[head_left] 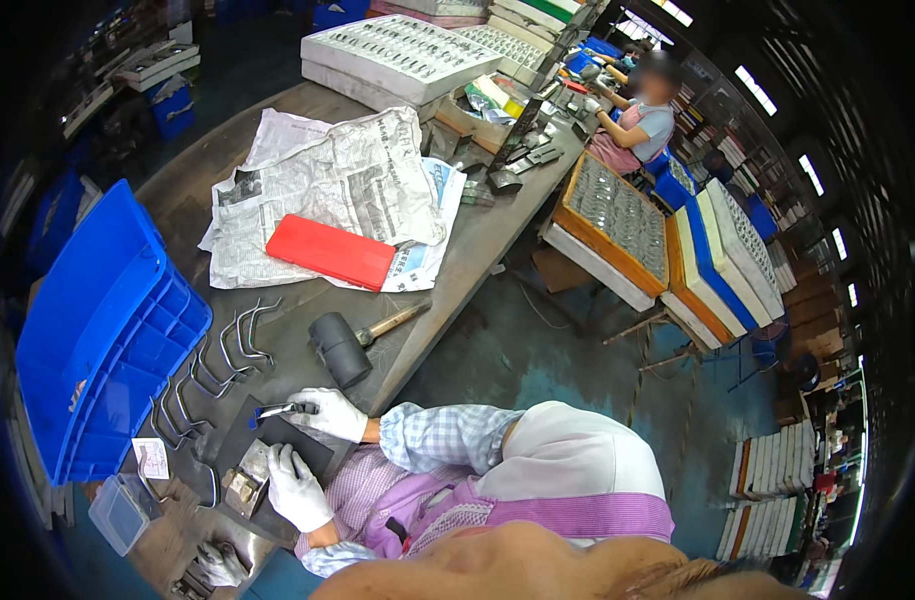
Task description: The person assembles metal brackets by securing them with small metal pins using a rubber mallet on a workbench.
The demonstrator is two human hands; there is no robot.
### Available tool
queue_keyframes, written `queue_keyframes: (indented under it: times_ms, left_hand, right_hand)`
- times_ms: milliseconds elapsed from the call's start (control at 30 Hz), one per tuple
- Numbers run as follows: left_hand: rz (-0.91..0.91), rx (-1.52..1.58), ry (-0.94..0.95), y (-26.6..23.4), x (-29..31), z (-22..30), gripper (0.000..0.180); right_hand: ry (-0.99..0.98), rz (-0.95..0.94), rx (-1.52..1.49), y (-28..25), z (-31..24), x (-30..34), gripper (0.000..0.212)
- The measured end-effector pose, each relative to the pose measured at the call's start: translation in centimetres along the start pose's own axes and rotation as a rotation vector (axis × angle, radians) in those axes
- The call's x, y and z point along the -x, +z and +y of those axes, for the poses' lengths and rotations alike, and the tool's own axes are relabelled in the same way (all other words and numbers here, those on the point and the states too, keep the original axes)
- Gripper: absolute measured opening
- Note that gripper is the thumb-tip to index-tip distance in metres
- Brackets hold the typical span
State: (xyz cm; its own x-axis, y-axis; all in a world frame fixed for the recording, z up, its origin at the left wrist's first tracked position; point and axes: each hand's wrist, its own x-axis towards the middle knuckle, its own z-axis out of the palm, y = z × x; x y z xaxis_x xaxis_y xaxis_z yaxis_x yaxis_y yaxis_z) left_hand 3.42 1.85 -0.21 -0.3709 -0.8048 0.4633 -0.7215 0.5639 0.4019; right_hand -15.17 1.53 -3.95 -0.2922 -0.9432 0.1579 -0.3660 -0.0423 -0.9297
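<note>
Right hand [328, 414]: gripping metal piece [281, 409]. Left hand [297, 488]: at metal block [243, 489], grip I cannot tell. Seemingly: positioning step; steadiness next.

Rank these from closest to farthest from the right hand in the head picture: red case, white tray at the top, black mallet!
From the right hand:
1. Black mallet: just above the hand in the picture.
2. Red case: beyond the mallet, on newspapers.
3. White tray: farthest, near the top edge.

Newspaper sheets [323, 190]: dense print, bold headings, not clearly readable. White card [151, 458]: faint marks, unreadable.
</note>
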Motion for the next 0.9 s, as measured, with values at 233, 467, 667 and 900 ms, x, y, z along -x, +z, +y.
queue_keyframes:
  times_ms: [233, 467, 667, 900]
  left_hand:
    - [0.126, -0.087, -0.138, -1.3, -2.0, 1.1, 0.027]
    - [-0.077, -0.207, -0.107, -0.2, -1.1, 0.9, 0.023]
    - [0.119, 0.229, -0.087, -4.5, 0.2, 1.4, 0.011]
    - [0.466, 0.256, -0.592, -5.6, 8.2, -9.2, 0.027]
  right_hand:
    - [-0.058, 0.087, -0.005, -0.2, -0.5, 0.0, 0.035]
    - [-0.108, 0.097, 0.021, -0.1, -0.4, 0.3, 0.035]
    - [0.067, 0.008, -0.110, -0.7, -1.1, 0.0, 0.036]
    - [0.115, -0.316, -0.492, 0.3, -8.8, -1.2, 0.037]
